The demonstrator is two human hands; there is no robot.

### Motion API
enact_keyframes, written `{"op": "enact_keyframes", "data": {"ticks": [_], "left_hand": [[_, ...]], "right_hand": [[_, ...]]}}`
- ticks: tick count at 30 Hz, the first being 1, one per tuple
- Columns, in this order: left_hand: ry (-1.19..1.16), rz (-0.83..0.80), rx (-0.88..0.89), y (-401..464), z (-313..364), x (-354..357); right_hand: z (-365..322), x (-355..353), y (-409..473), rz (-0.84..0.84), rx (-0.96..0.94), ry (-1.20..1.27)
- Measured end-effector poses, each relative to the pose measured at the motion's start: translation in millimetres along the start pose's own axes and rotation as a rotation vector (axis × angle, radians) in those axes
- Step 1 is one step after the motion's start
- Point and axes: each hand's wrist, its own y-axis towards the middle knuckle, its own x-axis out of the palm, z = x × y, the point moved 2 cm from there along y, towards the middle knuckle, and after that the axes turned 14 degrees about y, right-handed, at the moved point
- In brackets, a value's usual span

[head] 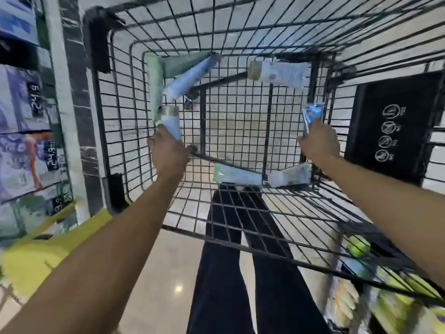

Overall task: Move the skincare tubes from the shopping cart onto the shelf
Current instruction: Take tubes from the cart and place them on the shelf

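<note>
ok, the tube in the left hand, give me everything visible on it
The light blue tube looks like soft plastic, with a wide tan-gold cap at its far end, pointing away from the person. The left hand grips its near end, so that end is hidden. It is held inside the wire cart, near the left wall, beside a pale green tube; contact between them is unclear. Print is blurred.

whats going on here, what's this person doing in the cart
A person is reaching into a wire shopping cart with both hands to pick out skincare tubes. The left hand grips a pale blue tube near the cart's left wall, and the right hand holds a shiny blue tube by the right wall. Several more tubes lie on the cart floor. The shelf stands to the left, and neither held tube has reached it yet.
</note>
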Motion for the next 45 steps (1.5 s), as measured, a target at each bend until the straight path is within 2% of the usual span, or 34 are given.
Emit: {"op": "enact_keyframes", "data": {"ticks": [5,13,16,20,23,25,29,34,36,39,45], "left_hand": [[-0.108,0.061,-0.031,6.7,-7.3,16.8],[-0.378,-0.038,-0.062,8.7,-11.1,31.3],[-0.518,-0.124,-0.085,8.9,-12.2,29.9],[-0.855,-0.442,-0.248,4.4,-7.7,21.5],[-1.049,-0.585,-0.288,-8.5,-4.9,4.8],[-1.12,-0.659,-0.248,-20.6,-1.6,-10.3],[-1.052,-0.732,-0.117,-52.5,7.0,-59.5],[-0.973,-0.627,0.016,-107.4,19.5,-142.5],[-0.977,-0.53,0.072,-132.7,21.2,-174.0],[-0.86,-0.313,0.233,-173.3,19.4,-219.5],[-0.824,-0.121,0.365,-251.5,4.8,-283.3]], "right_hand": [[0.5,14.0,6.5,0.063,0.004,-0.053],[13.6,20.4,11.5,0.111,-0.071,0.122],[14.4,12.8,4.8,0.076,0.033,0.444],[7.2,0.0,-13.8,-0.031,0.274,1.044],[-2.5,-12.9,-40.1,-0.126,0.302,1.241],[-12.4,-23.1,-62.7,-0.18,0.298,1.376],[-28.1,-50.9,-109.9,-0.278,0.213,1.553],[-40.0,-98.4,-165.5,-0.32,0.137,1.684],[-45.2,-119.6,-188.3,-0.331,0.083,1.742],[-45.9,-155.7,-227.0,-0.301,0.015,1.754],[-27.0,-205.2,-307.0,-0.223,-0.111,1.739]]}}
